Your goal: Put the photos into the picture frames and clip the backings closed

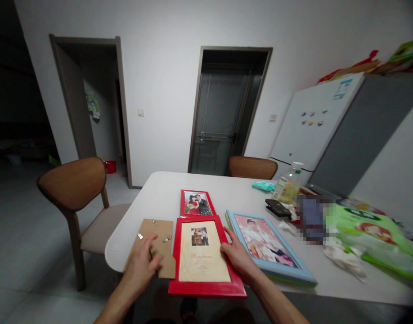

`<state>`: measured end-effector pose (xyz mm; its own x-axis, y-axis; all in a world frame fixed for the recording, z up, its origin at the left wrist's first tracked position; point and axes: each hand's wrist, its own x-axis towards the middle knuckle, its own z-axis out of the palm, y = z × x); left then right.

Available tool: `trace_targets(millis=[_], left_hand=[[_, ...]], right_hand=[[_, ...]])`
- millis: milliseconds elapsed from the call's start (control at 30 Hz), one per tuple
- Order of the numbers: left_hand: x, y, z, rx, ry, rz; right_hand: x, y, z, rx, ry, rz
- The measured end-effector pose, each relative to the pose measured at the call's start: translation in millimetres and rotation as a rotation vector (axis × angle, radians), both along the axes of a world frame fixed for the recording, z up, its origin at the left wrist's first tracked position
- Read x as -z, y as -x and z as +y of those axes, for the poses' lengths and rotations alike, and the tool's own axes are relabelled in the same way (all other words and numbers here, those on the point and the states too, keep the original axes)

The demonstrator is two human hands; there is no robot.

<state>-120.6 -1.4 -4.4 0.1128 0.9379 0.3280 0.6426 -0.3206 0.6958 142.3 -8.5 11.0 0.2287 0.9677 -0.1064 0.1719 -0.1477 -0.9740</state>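
Red frame: a glossy red picture frame point(206, 289) lies flat at the near edge of the white bench point(159, 189), showing a cream printed sheet point(204, 258) with a small photo at its top.
Left hand: the left hand point(142, 263) sits on the brown backing board point(162, 245), fingers loosely spread and not closed around anything.
Right hand: the right hand point(238, 258) lies against the right edge of the red frame, fingers curved over it, just beside the blue frame; how firm its hold is, I cannot tell.
Backing board: it lies flat just left of the red frame, overlapping the frame's left edge, with small metal clips point(154, 222) fixed on it.
Nearby frames: a smaller red frame point(197, 203) with a couple's photo lies just beyond the large one; a light blue frame point(269, 245) lies to the right, on top of a green-edged one.
Far bench: a plastic bottle point(289, 186), a black wallet point(277, 208), crumpled tissue point(343, 258) and a green plastic packet point(371, 238) sit to the right; a pixelated patch hides one object.
Room: wooden chairs point(71, 184) stand at the bench, and a white fridge point(314, 121) stands beyond it.
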Motion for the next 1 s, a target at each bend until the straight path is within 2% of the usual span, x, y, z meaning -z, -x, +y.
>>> trace_targets(millis=[67,133,167,233,367,467,533,633,700,800,900,1000], left_hand=[[-4.2,-36.4,-16.7,0.166,-0.011,-0.065],[-6.9,-69.1,-30.4,0.313,-0.035,-0.05],[-7.8,-82.3,-35.1,0.369,-0.064,-0.035],[-9.3,-100.9,-40.1,0.395,-0.136,-0.004],[-15.1,-111.8,-39.1,0.432,-0.285,0.076],[-24.6,-103.2,-35.0,0.394,-0.354,0.027],[-31.9,-90.3,-30.7,0.264,-0.356,-0.071],[-36.7,-62.6,-22.5,0.005,-0.233,-0.28],[-31.7,-42.6,-17.3,-0.104,-0.122,-0.419],[-13.9,-17.9,-13.7,-0.165,-0.018,-0.501],[3.4,-4.0,-16.2,-0.166,0.038,-0.442],[9.4,1.0,-21.0,-0.176,0.074,-0.307]], right_hand=[[-6.8,5.1,-4.3,-0.006,0.04,0.325],[-13.2,9.4,-8.1,-0.006,0.027,0.491],[-15.7,10.9,-9.5,-0.007,0.007,0.524],[-18.8,12.8,-11.3,-0.02,-0.02,0.53],[-18.0,12.3,-10.6,-0.046,-0.047,0.439],[-13.5,7.0,-5.5,-0.052,-0.052,0.261],[-9.2,1.0,-0.7,-0.041,-0.041,0.002],[-0.9,-8.0,5.2,-0.018,-0.082,-0.474],[5.3,-10.9,7.1,-0.01,-0.136,-0.702],[14.3,-10.0,7.9,-0.051,-0.145,-0.906],[20.7,-7.2,8.8,-0.086,-0.086,-1.032],[24.1,-6.0,9.8,-0.094,-0.051,-1.095]])
